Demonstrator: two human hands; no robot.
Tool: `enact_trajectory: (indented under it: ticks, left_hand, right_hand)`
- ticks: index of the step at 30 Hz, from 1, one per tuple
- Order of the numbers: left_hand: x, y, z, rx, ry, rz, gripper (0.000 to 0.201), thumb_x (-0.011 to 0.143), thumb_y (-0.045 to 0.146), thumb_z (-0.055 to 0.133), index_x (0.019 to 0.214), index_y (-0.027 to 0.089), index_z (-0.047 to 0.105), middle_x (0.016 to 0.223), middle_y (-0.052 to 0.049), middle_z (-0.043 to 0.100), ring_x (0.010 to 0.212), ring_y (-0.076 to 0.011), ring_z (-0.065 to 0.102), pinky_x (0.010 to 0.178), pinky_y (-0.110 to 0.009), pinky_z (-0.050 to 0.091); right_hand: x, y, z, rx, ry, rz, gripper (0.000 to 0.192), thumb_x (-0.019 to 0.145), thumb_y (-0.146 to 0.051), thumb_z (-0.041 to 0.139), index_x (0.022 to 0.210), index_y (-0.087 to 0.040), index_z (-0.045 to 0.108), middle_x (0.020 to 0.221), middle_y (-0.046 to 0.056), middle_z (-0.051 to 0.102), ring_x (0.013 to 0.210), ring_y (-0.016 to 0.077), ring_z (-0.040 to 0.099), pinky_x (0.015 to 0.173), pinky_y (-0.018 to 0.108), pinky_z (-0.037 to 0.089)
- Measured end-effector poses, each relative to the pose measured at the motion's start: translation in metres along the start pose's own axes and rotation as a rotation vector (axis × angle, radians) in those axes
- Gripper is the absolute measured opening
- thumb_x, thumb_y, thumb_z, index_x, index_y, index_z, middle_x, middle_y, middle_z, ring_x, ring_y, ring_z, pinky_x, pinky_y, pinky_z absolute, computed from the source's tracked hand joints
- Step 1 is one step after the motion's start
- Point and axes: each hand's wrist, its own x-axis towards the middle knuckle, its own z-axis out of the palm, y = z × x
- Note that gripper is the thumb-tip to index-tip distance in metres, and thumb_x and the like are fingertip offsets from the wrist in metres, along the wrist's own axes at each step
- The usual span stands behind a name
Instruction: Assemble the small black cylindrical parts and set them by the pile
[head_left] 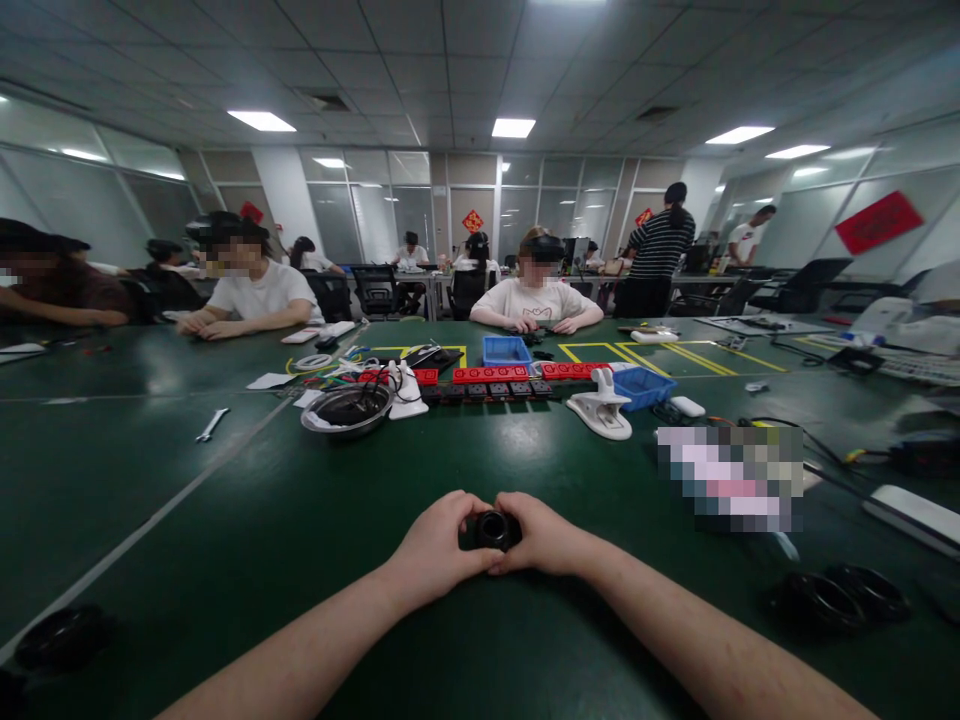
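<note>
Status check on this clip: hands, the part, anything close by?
Left hand and right hand both gripping small black round part over green table. Metal bowl and white clip sit farther back, apart from hands.

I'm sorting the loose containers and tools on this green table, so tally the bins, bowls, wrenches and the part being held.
Blue plastic bins: 2, one behind the red strips, one to its right
Metal bowl: 1
Wrench: 1
Black round part, gripped between left hand and right hand: 1
Total: 5
</note>
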Motion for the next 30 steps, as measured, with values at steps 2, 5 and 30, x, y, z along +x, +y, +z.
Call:
enact_trajectory:
  ticks: [2,5,30]
  left_hand:
    - [-0.001,0.002,0.003,0.025,0.047,-0.038,0.028,0.06,0.033,0.062,0.083,0.02,0.055,0.081,0.0,0.052,0.073,-0.0162,0.049,0.061,-0.025,0.037]
    - [-0.002,0.004,0.007,0.077,0.133,-0.094,0.029,0.06,0.036,0.061,0.083,0.019,0.054,0.082,-0.002,0.052,0.076,-0.0188,0.049,0.064,-0.028,0.038]
    - [0.0,-0.006,-0.004,-0.058,-0.048,0.073,0.032,0.065,0.033,0.061,0.093,0.021,0.052,0.087,-0.001,0.049,0.077,-0.0158,0.047,0.066,-0.026,0.039]
  right_hand:
    - [-0.001,-0.006,0.006,-0.123,0.098,0.057,0.04,0.05,-0.044,0.067,0.071,-0.016,0.047,0.07,0.0,0.049,0.064,0.0135,0.045,0.052,0.022,0.029]
    - [-0.003,-0.015,0.013,-0.295,0.206,0.114,0.032,0.058,-0.041,0.061,0.073,-0.016,0.048,0.071,0.003,0.052,0.067,0.0168,0.047,0.057,0.026,0.031]
    - [-0.002,0.003,-0.015,0.006,-0.105,-0.228,0.035,0.06,-0.036,0.066,0.088,-0.017,0.056,0.083,0.001,0.053,0.079,0.0162,0.047,0.069,0.026,0.036]
